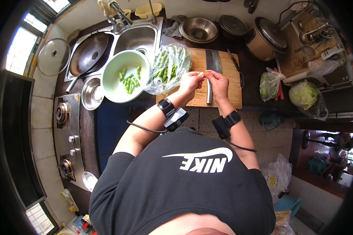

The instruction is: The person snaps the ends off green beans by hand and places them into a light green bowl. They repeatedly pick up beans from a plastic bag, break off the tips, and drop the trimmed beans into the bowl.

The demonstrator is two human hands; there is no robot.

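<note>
Over a wooden cutting board [229, 88], my left hand [192, 83] and my right hand [218, 84] meet at the fingertips, pinching a small yellowish-green piece [205, 73] that looks like part of a bean pod. A cleaver [213, 63] lies on the board, its metal handle towards me and partly behind my right hand. Beside my left hand, a clear plastic bag [169, 69] of green pods rests over the board's left edge. Further left, a pale green basin [107, 82] holds several green bean pods [131, 83].
Left of the basin are a steel bowl [92, 94], a wok [88, 54] and a gas stove [73, 117]. Behind the board stand metal bowls [198, 29] and a rice cooker [264, 38]. A small knife [234, 60] lies at its right; bagged cabbage [303, 95] sits further right.
</note>
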